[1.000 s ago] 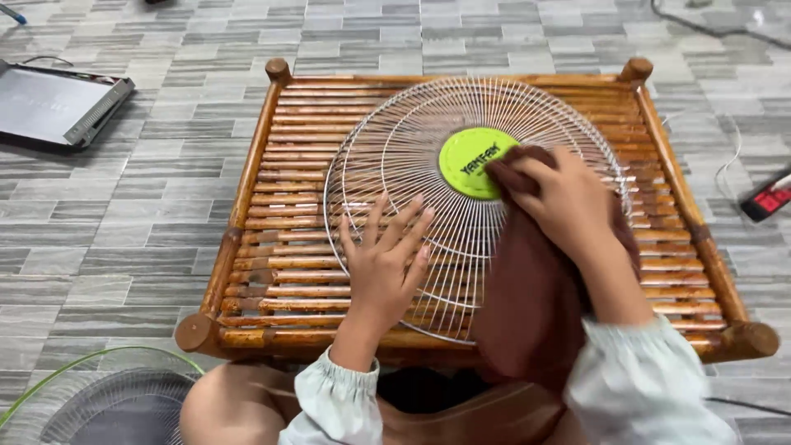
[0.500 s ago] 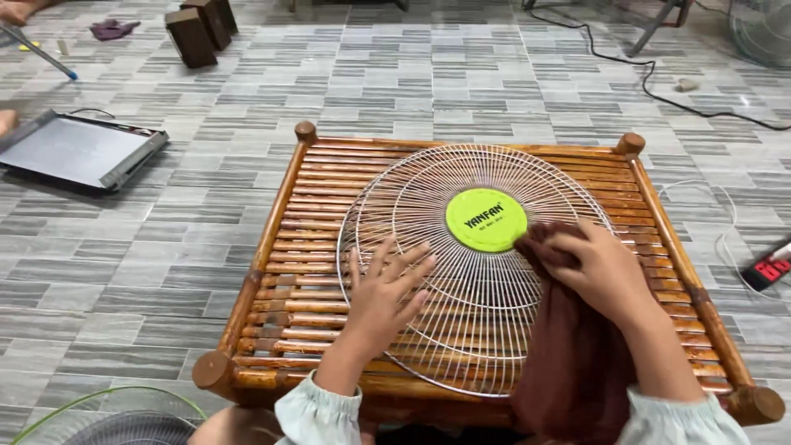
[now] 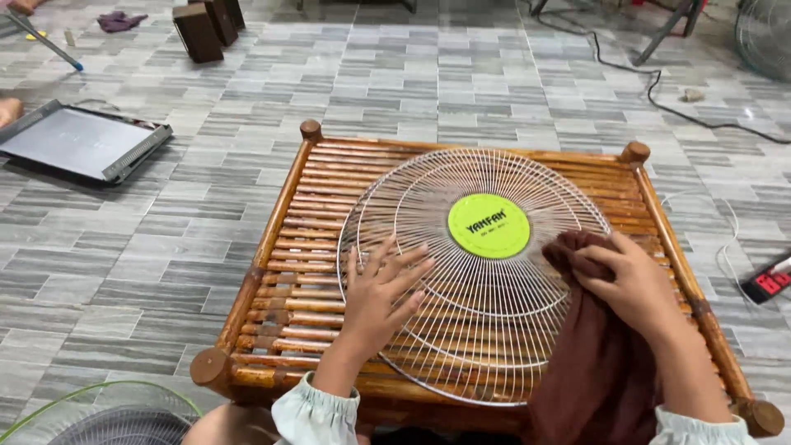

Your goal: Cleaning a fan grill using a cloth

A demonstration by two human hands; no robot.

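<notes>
The left hand (image 3: 377, 290) lies flat on the wire fan guard (image 3: 461, 330), fingers spread wide and pressing down on the lower left of the grille, gripping nothing. The right hand (image 3: 630, 284) is bunched around a dark brown cloth (image 3: 597, 371), fingers curled over a wad of it and pushing it against the guard's right edge; the rest of the cloth hangs down toward the person's lap. The two hands are well apart, one on each side of the grille.

The guard rests flat on a low bamboo slatted desk (image 3: 284, 272), covering most of its top. At the guard's centre sits a round lime-green badge (image 3: 489, 226) with dark lettering, clear of both hands.

On the grey tiled floor, a flat grey tray-like device (image 3: 78, 144) lies to the far left, dark brown blocks (image 3: 198, 31) stand at the top left, and a black cable (image 3: 659, 91) trails across the upper right. A small black and red box (image 3: 768, 282) with a red display sits just right of the desk, partly cut off by the frame. Another fan guard with a green rim (image 3: 107, 416) shows only in part at the bottom left. The pale sleeves are cropped at the lower edge.
</notes>
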